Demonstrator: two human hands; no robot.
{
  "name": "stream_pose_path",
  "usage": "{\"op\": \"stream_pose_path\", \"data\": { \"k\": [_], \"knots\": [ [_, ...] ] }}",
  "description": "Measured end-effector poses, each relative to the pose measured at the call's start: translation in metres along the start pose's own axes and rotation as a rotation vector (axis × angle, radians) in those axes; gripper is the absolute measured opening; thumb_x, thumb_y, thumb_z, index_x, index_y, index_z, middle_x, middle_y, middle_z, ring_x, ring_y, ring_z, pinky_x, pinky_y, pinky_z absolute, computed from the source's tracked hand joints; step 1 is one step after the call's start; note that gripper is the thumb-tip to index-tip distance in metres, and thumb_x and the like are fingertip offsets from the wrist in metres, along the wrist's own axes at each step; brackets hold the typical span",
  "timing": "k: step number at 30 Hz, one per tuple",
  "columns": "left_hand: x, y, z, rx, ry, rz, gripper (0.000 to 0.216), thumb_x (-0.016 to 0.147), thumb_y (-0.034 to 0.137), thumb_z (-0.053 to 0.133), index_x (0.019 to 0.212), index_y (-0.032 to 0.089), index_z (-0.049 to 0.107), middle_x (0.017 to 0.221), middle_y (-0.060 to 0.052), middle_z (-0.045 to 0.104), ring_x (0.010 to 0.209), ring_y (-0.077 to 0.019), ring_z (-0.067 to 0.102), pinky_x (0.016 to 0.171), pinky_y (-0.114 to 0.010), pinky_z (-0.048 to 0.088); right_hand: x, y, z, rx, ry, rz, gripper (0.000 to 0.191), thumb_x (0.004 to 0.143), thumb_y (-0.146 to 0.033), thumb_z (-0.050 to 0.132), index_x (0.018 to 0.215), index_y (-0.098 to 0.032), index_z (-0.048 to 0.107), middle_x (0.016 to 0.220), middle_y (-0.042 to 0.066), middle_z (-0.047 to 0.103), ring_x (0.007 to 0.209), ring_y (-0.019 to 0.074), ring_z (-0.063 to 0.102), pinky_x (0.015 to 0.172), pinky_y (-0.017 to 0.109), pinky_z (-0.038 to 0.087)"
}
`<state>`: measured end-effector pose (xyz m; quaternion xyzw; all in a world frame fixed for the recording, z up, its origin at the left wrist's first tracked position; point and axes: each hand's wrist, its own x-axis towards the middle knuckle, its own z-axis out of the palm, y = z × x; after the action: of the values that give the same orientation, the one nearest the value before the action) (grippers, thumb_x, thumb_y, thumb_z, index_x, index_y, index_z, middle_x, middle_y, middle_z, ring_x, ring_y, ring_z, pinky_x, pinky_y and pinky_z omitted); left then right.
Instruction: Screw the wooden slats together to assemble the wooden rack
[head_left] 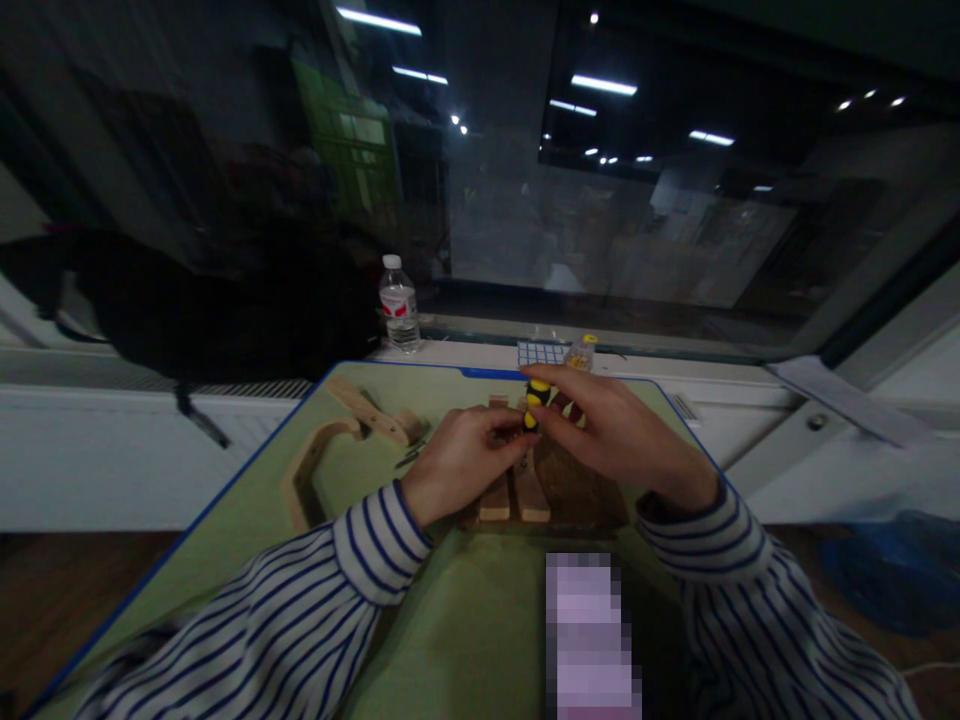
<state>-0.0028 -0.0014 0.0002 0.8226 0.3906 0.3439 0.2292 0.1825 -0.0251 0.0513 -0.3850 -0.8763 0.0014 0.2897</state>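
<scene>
My right hand point(600, 415) is closed around the yellow and black handle of a screwdriver point(537, 392), which stands nearly upright over the wooden pieces. My left hand point(474, 450) has its fingers pinched together at the lower end of the screwdriver; what exactly they grip there is hidden. Under the hands, two light wooden pieces point(532, 498) lie side by side on a dark brown board point(585, 495). The screwdriver's tip is out of sight behind my fingers.
Curved wooden parts point(304, 470) and a straight wooden part point(371, 412) lie on the green table point(420, 640) at left, near small dark metal pieces point(410, 455). On the sill stand a water bottle point(400, 310) and a small yellow-lidded container point(581, 352). A black bag point(202, 310) sits back left.
</scene>
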Motion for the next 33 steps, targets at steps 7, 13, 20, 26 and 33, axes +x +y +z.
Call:
{"op": "stream_pose_path", "data": {
  "k": [7,13,20,26,33],
  "knots": [
    [-0.0002,0.0014,-0.0001,0.011,-0.003,0.002,0.022,0.085,0.028,0.057,0.101,0.022,0.072,0.096,-0.002,0.074,0.084,-0.0174,0.068,0.077,-0.026,0.050,0.0004,-0.0006,-0.0003,-0.029,0.020,-0.026,0.032,0.091,-0.021,0.050,0.123,-0.016,0.053,0.113,0.010,0.066,0.094,0.0183,0.064,0.080,0.033,0.051],
    [-0.0005,0.0047,-0.0022,0.036,-0.010,-0.015,0.024,0.084,0.036,0.060,0.097,0.020,0.072,0.090,-0.002,0.074,0.080,-0.0174,0.067,0.073,-0.026,0.048,0.0008,0.0009,-0.0003,-0.058,0.035,-0.048,0.030,0.092,-0.022,0.051,0.120,-0.014,0.055,0.113,0.011,0.065,0.104,0.0198,0.061,0.087,0.034,0.048],
    [-0.0002,0.0019,-0.0013,0.067,0.005,-0.027,0.024,0.083,0.040,0.061,0.093,0.021,0.072,0.086,-0.001,0.074,0.076,-0.0163,0.067,0.068,-0.025,0.047,0.0013,0.0001,0.0000,-0.059,0.036,-0.037,0.028,0.091,-0.022,0.052,0.118,-0.016,0.054,0.109,0.009,0.066,0.096,0.0190,0.063,0.082,0.033,0.050],
    [-0.0004,-0.0011,-0.0005,0.027,-0.012,-0.013,0.025,0.086,0.038,0.058,0.098,0.021,0.072,0.093,-0.002,0.074,0.083,-0.0180,0.067,0.075,-0.026,0.049,0.0009,-0.0009,-0.0001,-0.022,0.029,-0.008,0.035,0.090,-0.021,0.052,0.124,-0.016,0.052,0.112,0.010,0.065,0.086,0.0170,0.064,0.075,0.032,0.052],
    [0.0000,0.0005,-0.0008,0.009,-0.025,-0.011,0.024,0.087,0.032,0.056,0.101,0.022,0.072,0.096,-0.003,0.074,0.085,-0.0185,0.068,0.079,-0.027,0.050,-0.0005,0.0007,0.0013,0.013,-0.004,-0.008,0.042,0.088,-0.016,0.050,0.130,-0.018,0.048,0.117,0.010,0.064,0.087,0.0170,0.065,0.077,0.034,0.052]
  ]
}}
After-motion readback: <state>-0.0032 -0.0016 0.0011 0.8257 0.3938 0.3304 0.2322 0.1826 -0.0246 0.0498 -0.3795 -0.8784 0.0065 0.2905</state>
